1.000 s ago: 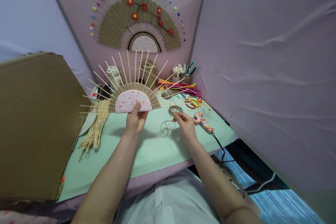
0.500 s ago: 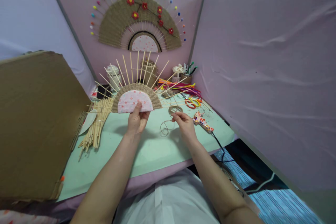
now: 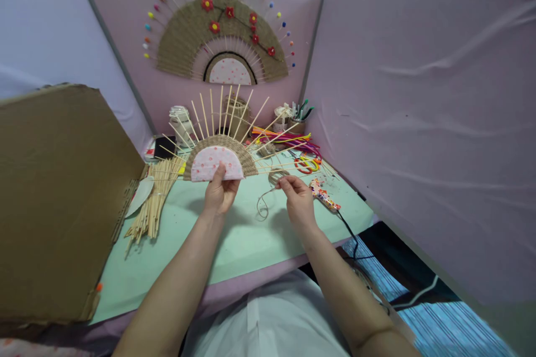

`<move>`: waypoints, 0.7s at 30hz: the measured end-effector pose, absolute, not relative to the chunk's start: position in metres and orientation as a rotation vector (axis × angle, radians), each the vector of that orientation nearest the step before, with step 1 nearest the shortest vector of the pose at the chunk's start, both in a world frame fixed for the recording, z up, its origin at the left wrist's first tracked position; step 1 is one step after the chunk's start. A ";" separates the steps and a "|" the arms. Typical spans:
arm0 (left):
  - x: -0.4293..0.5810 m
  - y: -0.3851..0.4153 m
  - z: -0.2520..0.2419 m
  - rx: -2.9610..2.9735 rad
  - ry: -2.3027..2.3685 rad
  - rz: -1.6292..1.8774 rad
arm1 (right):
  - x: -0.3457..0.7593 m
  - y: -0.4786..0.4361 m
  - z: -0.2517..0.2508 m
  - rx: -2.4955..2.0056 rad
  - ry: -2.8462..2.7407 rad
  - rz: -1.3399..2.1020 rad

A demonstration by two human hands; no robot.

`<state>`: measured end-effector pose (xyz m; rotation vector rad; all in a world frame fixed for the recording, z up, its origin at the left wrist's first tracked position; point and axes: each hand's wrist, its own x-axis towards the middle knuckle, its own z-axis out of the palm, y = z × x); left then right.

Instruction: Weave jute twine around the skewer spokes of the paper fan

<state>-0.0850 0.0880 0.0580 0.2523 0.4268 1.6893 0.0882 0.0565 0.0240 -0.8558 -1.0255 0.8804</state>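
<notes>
My left hand [image 3: 220, 192] grips a half-round fan frame by its lower edge, thumb on the white, red-dotted centre [image 3: 213, 163]. Woven twine [image 3: 249, 163] borders that centre, and thin sticks [image 3: 213, 113] radiate up and outwards from it. To the right, the fingers of my right hand [image 3: 293, 188] are pinched on a thin twine [image 3: 263, 206], which hangs in a loose loop. Just behind those fingers is a small coil of twine [image 3: 277, 175].
Sticks [image 3: 154, 201] and cardboard [image 3: 62, 206] are at left. A glue gun [image 3: 323, 195], scissors [image 3: 307, 165], coloured stems [image 3: 288, 139] and jars [image 3: 181, 122] lie right and behind. A finished fan [image 3: 180, 39] hangs on the back wall.
The fan frame has turned slightly, its left side shifting right. My right hand has moved slightly right with the twine.
</notes>
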 end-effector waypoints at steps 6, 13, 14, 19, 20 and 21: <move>-0.084 0.086 0.060 0.174 0.429 1.641 | 0.091 0.055 0.027 -0.829 -1.035 0.889; -0.086 0.084 0.061 0.169 0.392 1.550 | 0.107 0.076 0.022 -0.657 -1.003 1.170; -0.086 0.083 0.062 0.179 0.368 1.515 | 0.108 0.081 0.022 -0.697 -1.015 1.204; -0.089 0.077 0.057 0.128 0.259 1.264 | 0.091 0.107 0.028 -0.879 -1.263 1.395; -0.090 0.076 0.054 0.099 0.245 1.217 | 0.084 0.112 0.029 -0.866 -1.297 1.457; -0.091 0.075 0.051 0.077 0.223 1.169 | 0.077 0.116 0.031 -0.837 -1.318 1.534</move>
